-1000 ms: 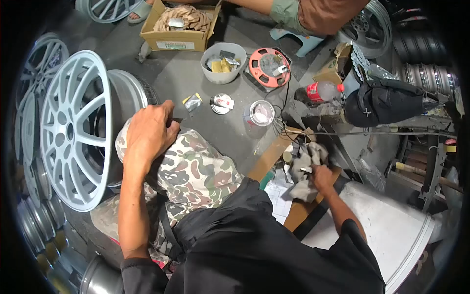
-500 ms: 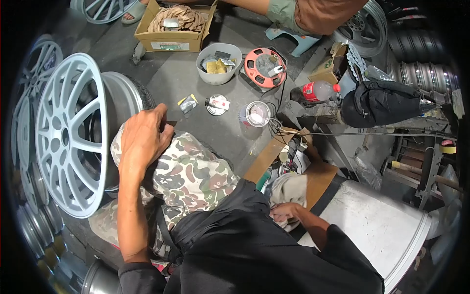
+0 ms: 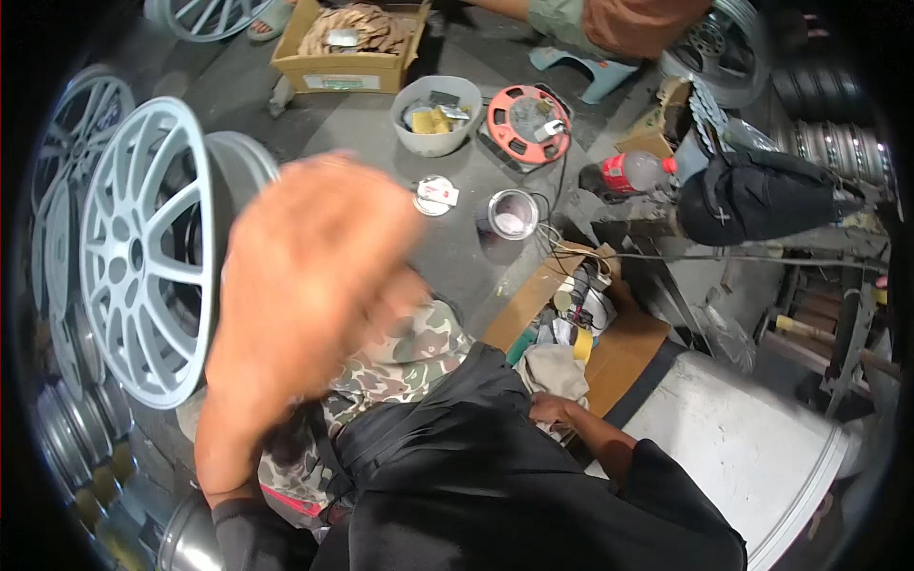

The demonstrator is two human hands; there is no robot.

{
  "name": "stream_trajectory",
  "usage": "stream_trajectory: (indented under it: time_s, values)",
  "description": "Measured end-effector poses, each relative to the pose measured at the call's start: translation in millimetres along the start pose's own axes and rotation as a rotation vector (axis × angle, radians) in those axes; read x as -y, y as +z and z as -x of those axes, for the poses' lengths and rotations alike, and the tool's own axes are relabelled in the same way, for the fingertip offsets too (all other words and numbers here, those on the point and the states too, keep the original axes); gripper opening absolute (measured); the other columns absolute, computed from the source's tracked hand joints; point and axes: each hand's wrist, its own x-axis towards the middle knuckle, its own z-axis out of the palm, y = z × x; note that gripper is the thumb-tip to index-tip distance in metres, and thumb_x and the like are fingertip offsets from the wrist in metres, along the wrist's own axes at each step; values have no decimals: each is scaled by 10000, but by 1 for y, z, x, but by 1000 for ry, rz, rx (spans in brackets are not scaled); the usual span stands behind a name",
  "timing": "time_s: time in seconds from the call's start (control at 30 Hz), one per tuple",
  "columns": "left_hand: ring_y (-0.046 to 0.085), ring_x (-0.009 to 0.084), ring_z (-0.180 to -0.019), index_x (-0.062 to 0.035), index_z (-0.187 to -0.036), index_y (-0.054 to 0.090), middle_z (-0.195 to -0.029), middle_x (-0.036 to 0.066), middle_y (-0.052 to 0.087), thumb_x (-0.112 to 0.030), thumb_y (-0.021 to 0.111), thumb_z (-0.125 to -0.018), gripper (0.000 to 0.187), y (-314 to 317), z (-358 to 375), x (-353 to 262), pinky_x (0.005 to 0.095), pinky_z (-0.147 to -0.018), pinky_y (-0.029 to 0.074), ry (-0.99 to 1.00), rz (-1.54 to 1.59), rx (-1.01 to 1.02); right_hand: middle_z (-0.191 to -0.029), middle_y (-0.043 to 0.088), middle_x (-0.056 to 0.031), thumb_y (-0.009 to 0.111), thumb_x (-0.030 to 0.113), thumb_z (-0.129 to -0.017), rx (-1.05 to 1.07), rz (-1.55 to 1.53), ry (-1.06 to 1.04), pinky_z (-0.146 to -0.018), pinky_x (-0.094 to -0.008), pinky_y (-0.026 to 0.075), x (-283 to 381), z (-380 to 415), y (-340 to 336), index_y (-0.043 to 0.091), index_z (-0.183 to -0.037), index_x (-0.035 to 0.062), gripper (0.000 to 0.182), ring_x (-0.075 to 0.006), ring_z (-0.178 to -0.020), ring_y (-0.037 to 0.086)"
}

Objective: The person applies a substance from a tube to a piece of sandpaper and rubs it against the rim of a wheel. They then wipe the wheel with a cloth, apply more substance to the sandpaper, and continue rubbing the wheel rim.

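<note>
My left hand [image 3: 314, 276] is raised close to the camera and smeared by motion, so its fingers cannot be made out. It hides part of my camouflage trousers [image 3: 400, 366] and sits right of a light-grey spoked wheel rim [image 3: 133, 252], which stands upright. At the near side of an open cardboard box [image 3: 633, 338], my right hand [image 3: 549, 409] is closed on a beige-grey rag [image 3: 555, 373]. Part of the rag lies bunched against the box's contents.
A paint can [image 3: 512, 215], a white lid [image 3: 435, 195], a grey bowl [image 3: 435, 141] and a red cable reel [image 3: 528, 126] stand on the floor. A bottle [image 3: 636, 172] and a black bag [image 3: 747, 198] lie to the right. Another person [image 3: 640, 27] sits ahead.
My left hand has risen from my knee towards the camera. The right hand stays at the rag, which now sits lower and more bunched. The view has shifted slightly.
</note>
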Motion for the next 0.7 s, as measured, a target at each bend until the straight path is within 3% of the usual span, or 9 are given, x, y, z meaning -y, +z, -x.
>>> stream_trajectory:
  time_s: [0.07, 0.13, 0.23, 0.37, 0.4, 0.5, 0.53, 0.63, 0.7]
  values:
    - [679, 348, -876, -15, -832, 588, -901, 140, 665, -137, 703, -671, 233, -16, -12, -49, 419, -852, 544, 66, 42, -31, -734, 625, 20, 734, 370, -845, -180, -2, -117, -597, -298, 474, 6, -6, -20, 729, -929, 42, 339, -121, -657, 553]
    - [730, 183, -880, -52, -697, 670, -769, 28, 712, -349, 673, -809, 318, -25, -15, -86, 308, -817, 594, 188, 38, -160, -772, 671, -4, 767, 380, -832, -199, -58, -108, -668, -309, 497, 6, -15, -49, 758, -963, 58, 348, -124, -716, 585]
    - [727, 217, -832, -64, -799, 686, -861, 50, 730, -365, 689, -842, 304, -4, -5, -107, 285, -770, 601, 158, 6, -305, -898, 742, -86, 767, 453, -850, -204, 24, -313, -809, -375, 529, -38, -67, -96, 759, -1014, 48, 437, -203, -841, 667]
    - [727, 274, -789, -116, -902, 701, -939, 48, 736, -399, 709, -879, 283, 26, 7, -105, 306, -659, 588, 162, 115, -476, -1035, 740, -200, 685, 501, -893, -374, 309, -99, -879, -427, 526, 63, 2, -101, 748, -1099, 70, 482, -310, -986, 702]
    - [727, 289, -778, -129, -928, 705, -959, 47, 738, -407, 715, -889, 281, 33, 10, -104, 311, -631, 585, 165, 155, -522, -911, 741, -79, 720, 504, -910, -453, 400, -95, -817, -358, 505, 76, 6, -107, 774, -1113, 112, 444, -180, -861, 640]
    - [727, 332, -745, -168, -1006, 716, -1017, 45, 743, -432, 730, -917, 279, 41, 14, -89, 326, -548, 575, 173, 239, -647, -1059, 742, -197, 688, 491, -899, -389, 400, -169, -908, -428, 521, 118, 25, -131, 755, -1150, 109, 462, -313, -1003, 705]
    - [727, 332, -745, -168, -1006, 716, -1017, 45, 743, -432, 730, -917, 279, 26, 10, -77, 326, -548, 575, 181, 212, -651, -1021, 746, -180, 706, 512, -883, -457, 322, -358, -888, -403, 522, 129, 23, -135, 761, -1143, 99, 491, -300, -971, 704]
    - [651, 339, -772, -23, -853, 615, -890, 133, 653, -191, 741, -759, 230, -39, 8, -23, 386, -705, 550, -242, 657, -89, -908, 737, -135, 731, 541, -862, -676, 690, -515, -809, -385, 523, 139, -31, -198, 764, -1100, 58, 539, -245, -850, 684]
    - [609, 410, -783, -19, -880, 577, -839, 165, 600, -176, 679, -775, 215, -28, 6, 47, 466, -691, 491, -184, 57, -48, -853, 723, -139, 738, 505, -872, -583, 393, -514, -756, -399, 523, 246, 48, -192, 755, -1058, 32, 508, -248, -795, 682]
